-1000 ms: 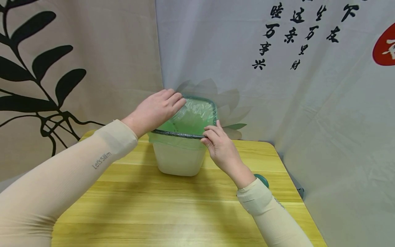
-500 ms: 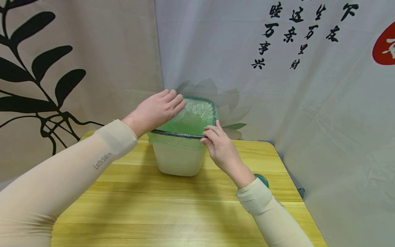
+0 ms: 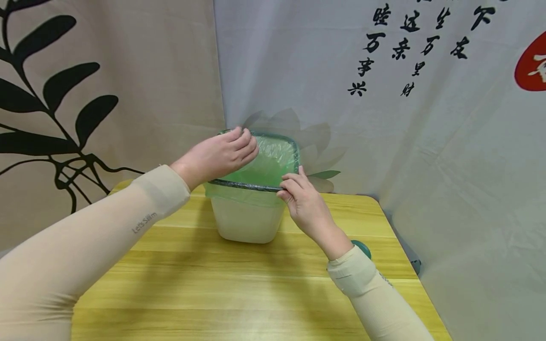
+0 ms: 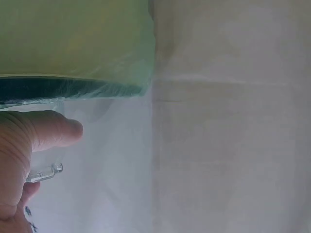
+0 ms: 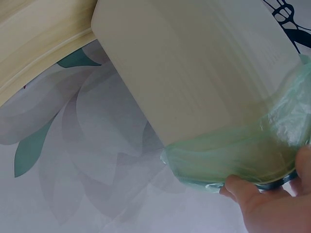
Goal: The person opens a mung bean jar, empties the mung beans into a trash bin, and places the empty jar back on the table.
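Observation:
A pale trash can (image 3: 249, 222) stands upright on the table. A green plastic bag (image 3: 273, 161) lines it and is folded over its dark rim (image 3: 251, 185). My right hand (image 3: 304, 201) grips the front right corner of the rim, thumb and fingers pinching bag and rim together. Over the left side of the opening is my left hand (image 3: 222, 154), its fingers bent. In the left wrist view a clear, see-through object (image 4: 46, 172) shows between its thumb and fingers, just beyond the rim. I cannot tell its kind; the hand covers most of it.
The yellow wood-grain table (image 3: 239, 293) stretches toward me. A dark green round thing (image 3: 361, 249) is partly hidden behind my right forearm. A pale printed cloth (image 3: 281, 61) hangs close behind the trash can.
My left hand has drawn slightly down and right, uncovering the far left corner of the rim. The clear object beneath it has gone out of the head view. My right hand has kept still.

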Action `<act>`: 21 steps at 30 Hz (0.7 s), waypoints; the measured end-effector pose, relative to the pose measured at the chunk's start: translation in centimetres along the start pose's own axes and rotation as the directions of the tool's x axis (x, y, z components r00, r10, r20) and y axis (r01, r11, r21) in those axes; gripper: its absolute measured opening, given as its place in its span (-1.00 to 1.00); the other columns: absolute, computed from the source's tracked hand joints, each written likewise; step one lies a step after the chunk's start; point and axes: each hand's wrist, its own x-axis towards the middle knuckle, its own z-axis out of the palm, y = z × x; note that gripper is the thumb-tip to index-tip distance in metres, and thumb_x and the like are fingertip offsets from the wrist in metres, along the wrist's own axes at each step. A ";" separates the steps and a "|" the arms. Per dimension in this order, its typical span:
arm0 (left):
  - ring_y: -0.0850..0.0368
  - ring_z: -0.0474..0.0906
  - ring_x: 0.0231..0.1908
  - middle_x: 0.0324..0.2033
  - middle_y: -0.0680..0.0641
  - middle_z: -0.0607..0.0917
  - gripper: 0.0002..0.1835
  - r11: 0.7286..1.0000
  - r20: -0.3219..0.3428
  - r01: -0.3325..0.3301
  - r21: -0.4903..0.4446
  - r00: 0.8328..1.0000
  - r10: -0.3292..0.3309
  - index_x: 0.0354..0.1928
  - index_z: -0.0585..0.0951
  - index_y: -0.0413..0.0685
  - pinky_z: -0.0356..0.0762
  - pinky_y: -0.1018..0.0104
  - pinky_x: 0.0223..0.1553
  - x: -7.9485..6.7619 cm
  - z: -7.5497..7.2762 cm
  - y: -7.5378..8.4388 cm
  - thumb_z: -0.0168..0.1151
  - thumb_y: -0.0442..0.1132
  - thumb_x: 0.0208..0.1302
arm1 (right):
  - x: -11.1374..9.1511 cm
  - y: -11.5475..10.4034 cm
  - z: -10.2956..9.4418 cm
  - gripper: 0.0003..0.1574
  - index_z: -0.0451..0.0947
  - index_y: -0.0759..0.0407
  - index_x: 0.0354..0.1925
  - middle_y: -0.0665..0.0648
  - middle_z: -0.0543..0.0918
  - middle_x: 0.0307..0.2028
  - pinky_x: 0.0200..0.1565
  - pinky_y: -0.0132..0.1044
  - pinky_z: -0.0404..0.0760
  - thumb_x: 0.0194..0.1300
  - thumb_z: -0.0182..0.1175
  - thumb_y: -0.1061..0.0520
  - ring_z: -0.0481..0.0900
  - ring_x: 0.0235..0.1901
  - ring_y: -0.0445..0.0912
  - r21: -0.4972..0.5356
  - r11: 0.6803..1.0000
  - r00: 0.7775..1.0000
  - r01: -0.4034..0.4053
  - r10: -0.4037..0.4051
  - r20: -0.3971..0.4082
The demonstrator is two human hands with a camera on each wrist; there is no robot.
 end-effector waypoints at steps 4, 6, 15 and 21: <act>-0.15 0.45 0.35 0.41 -0.16 0.52 -0.38 0.999 0.023 -0.030 0.036 0.999 0.030 0.53 0.36 -0.13 0.40 0.03 0.46 0.1 -0.2 -0.2 0.29 -0.19 0.53 | 0.0 0.0 0.1 -0.79 0.63 0.25 -0.10 0.27 0.71 0.08 0.66 0.08 0.21 0.49 0.25 0.10 0.69 0.20 0.12 0.003 1.000 1.000 -0.003 0.003 -0.001; -0.15 0.45 0.35 0.41 -0.16 0.52 -0.38 0.998 0.030 -0.038 0.047 0.999 0.037 0.53 0.36 -0.12 0.40 0.03 0.45 0.2 -0.3 -0.3 0.28 -0.19 0.54 | 0.0 0.1 0.1 -0.80 0.64 0.25 -0.10 0.28 0.71 0.08 0.66 0.09 0.21 0.49 0.26 0.11 0.69 0.20 0.12 0.007 1.000 1.000 0.000 0.000 -0.006; -0.14 0.45 0.34 0.41 -0.14 0.53 -0.42 0.993 0.024 -0.076 0.093 0.997 0.074 0.52 0.37 -0.11 0.40 0.05 0.40 0.2 -0.1 -0.3 0.23 -0.21 0.56 | 0.0 -0.1 0.2 -0.80 0.63 0.27 -0.11 0.31 0.71 0.07 0.64 0.12 0.24 0.45 0.29 0.13 0.71 0.17 0.13 0.011 1.000 0.999 0.012 -0.012 -0.033; -0.13 0.44 0.37 0.43 -0.13 0.51 -0.37 0.996 0.040 -0.063 0.059 0.997 0.060 0.55 0.35 -0.09 0.39 0.04 0.45 -0.1 0.1 -0.2 0.28 -0.19 0.53 | 0.0 0.0 0.3 -0.79 0.63 0.27 -0.11 0.28 0.71 0.08 0.64 0.13 0.24 0.45 0.30 0.12 0.69 0.20 0.13 0.004 1.000 0.999 0.015 -0.015 -0.032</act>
